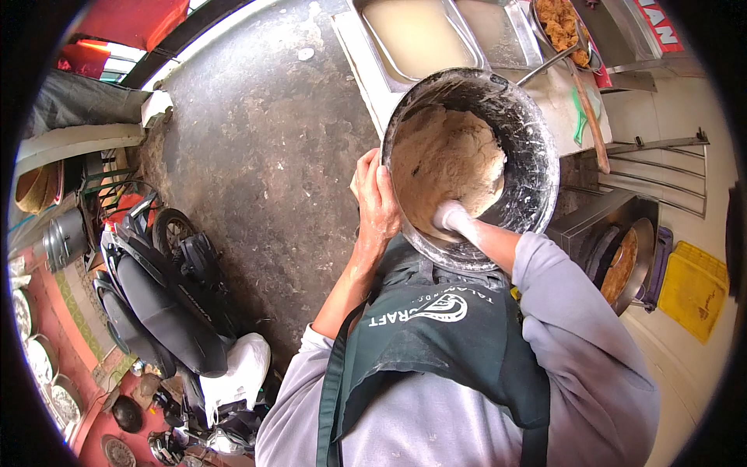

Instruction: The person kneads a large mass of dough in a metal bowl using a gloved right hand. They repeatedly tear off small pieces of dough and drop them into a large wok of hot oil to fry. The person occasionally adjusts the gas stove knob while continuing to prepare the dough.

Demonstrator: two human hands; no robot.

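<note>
A black bucket (528, 157), its inner wall dusted white, is tilted in front of my body. Pale flour-like powder (449, 152) lies heaped on its left side. My left hand (376, 195) grips the bucket's left rim, thumb towards the opening. Coated in white powder, my right hand (452, 217) reaches over the near rim into the powder; its fingers are buried, so whether they hold anything is hidden. Beyond the bucket stands a metal tray of cloudy liquid (417, 35), with a second metal tray (499, 35) on its right.
Fried pieces (561, 29) fill a bowl with metal tongs (548, 64) at the top right. A wooden handle (592, 122) extends past the white table's edge (583, 149). Right of me is a pan of oil (621, 268); a yellow crate (694, 292) is farther right. Motorcycles (169, 298) stand at left.
</note>
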